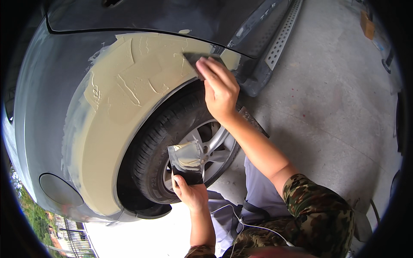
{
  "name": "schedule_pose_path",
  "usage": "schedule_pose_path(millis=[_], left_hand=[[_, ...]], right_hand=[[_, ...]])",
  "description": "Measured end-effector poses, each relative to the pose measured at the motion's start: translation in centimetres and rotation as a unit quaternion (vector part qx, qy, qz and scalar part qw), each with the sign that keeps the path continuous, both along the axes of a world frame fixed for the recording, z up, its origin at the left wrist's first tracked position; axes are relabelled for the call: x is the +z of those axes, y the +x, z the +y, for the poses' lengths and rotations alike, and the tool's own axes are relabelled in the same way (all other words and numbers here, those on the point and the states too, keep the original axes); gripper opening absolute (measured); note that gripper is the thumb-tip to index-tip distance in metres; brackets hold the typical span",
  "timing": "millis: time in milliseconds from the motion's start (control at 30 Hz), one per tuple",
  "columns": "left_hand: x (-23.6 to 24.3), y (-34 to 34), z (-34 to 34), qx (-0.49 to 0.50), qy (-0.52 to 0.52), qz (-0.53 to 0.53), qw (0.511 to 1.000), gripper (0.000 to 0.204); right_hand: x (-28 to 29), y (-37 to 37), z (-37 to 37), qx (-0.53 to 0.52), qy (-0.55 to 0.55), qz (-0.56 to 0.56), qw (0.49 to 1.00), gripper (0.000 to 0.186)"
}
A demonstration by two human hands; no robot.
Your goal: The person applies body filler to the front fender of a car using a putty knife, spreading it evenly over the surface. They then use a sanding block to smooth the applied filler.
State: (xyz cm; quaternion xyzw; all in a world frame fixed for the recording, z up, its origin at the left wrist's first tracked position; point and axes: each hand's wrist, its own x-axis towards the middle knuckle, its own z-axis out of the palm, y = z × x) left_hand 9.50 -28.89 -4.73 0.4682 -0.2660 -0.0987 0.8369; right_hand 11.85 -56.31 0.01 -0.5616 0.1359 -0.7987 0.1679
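My right hand [220,88] grips a dark, flat filler spreader [193,62], its blade against the car's fender near the door edge. Cream-yellow body filler [124,81] covers the panel around the wheel arch, with raised ridges and overlapping strokes. Lower down, in front of the wheel [172,142], my left hand [193,195] holds a flat dark mixing plate [189,176]. A smear of the same filler [188,153] lies on the upper part of the plate. The thumb lies along its near edge; the other fingers are mostly hidden.
The grey car body [56,107] fills the left side, with a round fuel flap [61,189] low down. A perforated side step [282,38] runs along the upper right. A brown box [367,25] sits on the concrete floor [331,99]. A white cable [254,225] hangs across my lap.
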Motion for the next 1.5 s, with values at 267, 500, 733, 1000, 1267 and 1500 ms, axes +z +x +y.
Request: schedule_pose_path(millis=[267,500,733,1000,1267,1500], left_hand=[[0.4,-0.3,0.1,-0.013,-0.015,-0.005,1.000,0.044],[0.1,-0.3,0.8,-0.009,-0.015,-0.004,1.000,0.056],[0.3,-1.0,1.0,-0.021,-0.023,0.004,1.000,0.056],[0.3,-0.4,2.1,-0.016,-0.038,0.000,0.999,0.053],[0.1,-0.3,2.3,0.002,-0.038,-0.001,0.999,0.049],[0.1,-0.4,2.5,-0.021,-0.052,0.014,0.998,0.051]], right_hand=[[0.0,1.6,0.8,0.052,0.048,0.020,0.997,0.047],[-3.6,3.3,3.7,0.051,-0.011,0.025,0.998,0.041],[-3.1,-0.9,2.7,-0.014,-0.030,0.060,0.998,0.036],[1.0,0.2,-0.7,0.011,0.007,-0.009,1.000,0.042],[-2.6,1.7,5.6,0.018,-0.008,0.053,0.998,0.041],[-1.9,-2.3,4.8,0.063,-0.004,0.025,0.998,0.041]])
